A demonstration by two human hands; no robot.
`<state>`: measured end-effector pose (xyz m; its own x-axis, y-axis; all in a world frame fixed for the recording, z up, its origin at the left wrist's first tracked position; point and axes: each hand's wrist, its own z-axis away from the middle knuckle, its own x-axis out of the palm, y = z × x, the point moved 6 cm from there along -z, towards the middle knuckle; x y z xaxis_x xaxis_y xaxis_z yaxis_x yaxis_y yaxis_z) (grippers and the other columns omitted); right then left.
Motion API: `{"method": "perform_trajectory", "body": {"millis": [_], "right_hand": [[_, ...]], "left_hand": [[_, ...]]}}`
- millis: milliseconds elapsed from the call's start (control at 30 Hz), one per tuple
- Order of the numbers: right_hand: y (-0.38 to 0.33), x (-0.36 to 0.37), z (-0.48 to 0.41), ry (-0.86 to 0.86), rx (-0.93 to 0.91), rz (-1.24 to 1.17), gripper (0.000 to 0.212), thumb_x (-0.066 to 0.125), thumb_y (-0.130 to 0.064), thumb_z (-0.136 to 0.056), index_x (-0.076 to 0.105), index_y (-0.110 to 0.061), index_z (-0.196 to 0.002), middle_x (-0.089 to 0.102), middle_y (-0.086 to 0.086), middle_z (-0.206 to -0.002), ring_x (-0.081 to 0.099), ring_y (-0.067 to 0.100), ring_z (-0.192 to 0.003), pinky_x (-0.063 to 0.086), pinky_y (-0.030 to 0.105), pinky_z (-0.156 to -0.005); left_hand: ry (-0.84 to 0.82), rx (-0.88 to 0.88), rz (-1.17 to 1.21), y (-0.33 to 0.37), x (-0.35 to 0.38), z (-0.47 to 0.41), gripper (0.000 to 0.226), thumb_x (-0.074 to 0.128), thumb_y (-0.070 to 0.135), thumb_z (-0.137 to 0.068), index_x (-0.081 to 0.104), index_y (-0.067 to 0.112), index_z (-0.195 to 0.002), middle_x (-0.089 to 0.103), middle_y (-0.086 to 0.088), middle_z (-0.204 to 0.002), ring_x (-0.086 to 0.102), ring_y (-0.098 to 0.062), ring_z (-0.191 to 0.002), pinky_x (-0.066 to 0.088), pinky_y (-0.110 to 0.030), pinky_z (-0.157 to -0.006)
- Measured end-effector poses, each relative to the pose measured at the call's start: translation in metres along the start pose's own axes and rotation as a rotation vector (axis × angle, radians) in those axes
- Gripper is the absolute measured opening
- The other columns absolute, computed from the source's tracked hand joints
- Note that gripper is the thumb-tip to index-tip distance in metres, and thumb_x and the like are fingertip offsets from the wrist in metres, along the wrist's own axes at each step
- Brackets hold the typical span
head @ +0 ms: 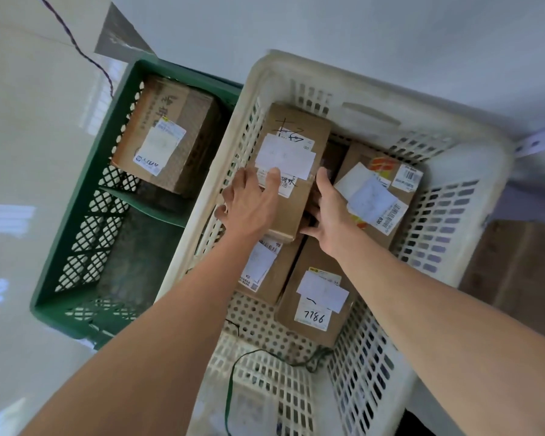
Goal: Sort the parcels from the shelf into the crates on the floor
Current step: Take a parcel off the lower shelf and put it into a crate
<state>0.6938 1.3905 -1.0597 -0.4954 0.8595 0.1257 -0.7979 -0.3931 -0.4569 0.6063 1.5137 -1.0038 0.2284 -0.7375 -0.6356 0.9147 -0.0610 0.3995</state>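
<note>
A long brown parcel (291,136) with white labels and black scribble lies in the white crate (472,196), resting on top of other parcels. My left hand (249,202) grips its near left side, thumb on the label. My right hand (328,212) presses against its right edge, fingers between it and a parcel with orange print (381,196). Below lie a parcel marked 7786 (315,306) and another labelled parcel (265,272). The green crate (76,247) to the left holds one brown parcel (167,136).
A green cable (233,376) trails across the near floor of the white crate. A dark cord (85,55) hangs at the upper left. A brown box (516,272) stands at the right, beyond the white crate. Pale glossy floor lies left.
</note>
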Motion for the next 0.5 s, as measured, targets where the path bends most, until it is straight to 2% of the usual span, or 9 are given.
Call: {"method": "perform_trajectory", "body": {"millis": [133,200,300,400,500], "right_hand": [[0.006,-0.001,0.0,-0.02,0.017,-0.054,0.036,0.042,-0.071,-0.103,0.068,-0.047,-0.111,0.078,-0.028,-0.089,0.069,0.002,-0.098,0.052,0.046,-0.088],[0.008,0.002,-0.001,-0.025,0.005,-0.073,0.036,0.044,-0.071,-0.103,0.07,-0.046,-0.111,0.08,-0.025,-0.091,0.074,0.003,-0.095,0.054,0.046,-0.087],[0.007,0.007,-0.001,-0.045,-0.024,-0.09,0.042,0.043,-0.072,-0.102,0.072,-0.042,-0.111,0.081,-0.02,-0.096,0.078,0.001,-0.082,0.056,0.044,-0.081],[0.008,0.006,-0.001,-0.046,-0.026,-0.111,0.046,0.043,-0.074,-0.101,0.075,-0.042,-0.11,0.082,-0.019,-0.097,0.078,0.0,-0.081,0.056,0.043,-0.08],[0.005,0.004,0.005,-0.074,-0.029,-0.099,0.042,0.041,-0.073,-0.102,0.076,-0.054,-0.09,0.079,-0.026,-0.086,0.076,-0.001,-0.084,0.052,0.039,-0.082]], "left_hand": [[0.076,0.028,0.009,0.0,0.007,0.011,0.067,0.027,0.06,-0.11,0.033,0.028,-0.168,0.007,0.005,-0.182,0.003,-0.025,-0.166,0.0,-0.065,-0.127],[0.138,0.064,-0.003,-0.002,0.01,0.02,0.062,0.029,0.058,-0.11,0.042,0.029,-0.163,0.007,0.007,-0.182,0.002,-0.02,-0.166,0.001,-0.061,-0.128],[0.176,0.094,-0.004,-0.007,0.016,0.031,0.052,0.032,0.052,-0.112,0.056,0.029,-0.152,0.022,0.007,-0.177,0.006,-0.013,-0.163,0.005,-0.057,-0.127],[0.121,0.134,0.03,-0.012,0.018,0.03,0.053,0.031,0.047,-0.114,0.054,0.024,-0.156,0.026,0.003,-0.177,0.004,-0.016,-0.165,0.005,-0.053,-0.131],[0.063,0.134,0.01,-0.013,0.012,0.023,0.057,0.028,0.045,-0.115,0.046,0.019,-0.163,0.026,0.0,-0.178,0.006,-0.018,-0.166,0.002,-0.047,-0.134]]}}
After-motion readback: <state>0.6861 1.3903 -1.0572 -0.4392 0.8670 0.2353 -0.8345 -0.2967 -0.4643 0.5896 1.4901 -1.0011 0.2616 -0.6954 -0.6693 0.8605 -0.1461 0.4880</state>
